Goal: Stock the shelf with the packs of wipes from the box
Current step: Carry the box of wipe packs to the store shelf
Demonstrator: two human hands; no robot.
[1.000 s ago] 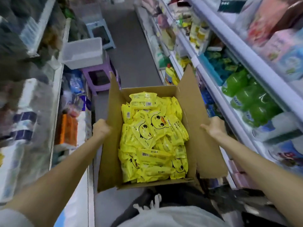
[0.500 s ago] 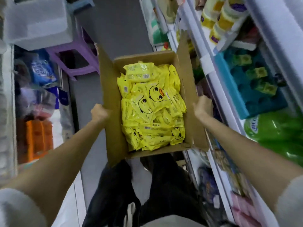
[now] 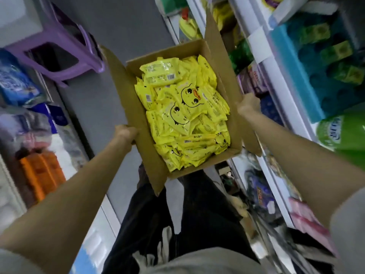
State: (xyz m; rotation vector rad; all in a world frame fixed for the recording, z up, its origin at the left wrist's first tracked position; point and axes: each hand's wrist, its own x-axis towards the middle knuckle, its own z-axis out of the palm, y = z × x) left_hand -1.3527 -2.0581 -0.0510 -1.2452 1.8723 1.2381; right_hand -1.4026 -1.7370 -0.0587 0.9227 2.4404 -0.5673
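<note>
Hands hold the brown cardboard box (image 3: pixel 126 99) from its two sides, and I see it from above, tilted a little, with the far end turned to the right. The left hand (image 3: pixel 125 133) grips the left flap near its fold; the fingers are curled tightly on the cardboard. The right hand (image 3: pixel 249 105) is on the outer side of the right wall, under the raised right flap. Its knuckles are bent and it grasps the box, but the fingertips are hidden behind the cardboard.

All four flaps stand open. Inside the box lie the yellow plastic packs of wipes (image 3: pixel 185 115), many of them in a loose heap that fills it nearly to the rim. Some packs show a cartoon duck face, others show a barcode. All the packs I can see are in the box.

The box is over the grey floor (image 3: pixel 122 26) of a narrow aisle, just in front of the person's dark trousers (image 3: pixel 177 214). To the right, close to the right hand, runs the white metal shelf (image 3: pixel 286 91), which carries a teal plastic tray (image 3: pixel 298 76) and a green plastic bottle (image 3: pixel 343 135). To the left of the box stands a purple plastic stool (image 3: pixel 65 54), and lower on that side there is an orange package (image 3: pixel 41 173), much blurred.
</note>
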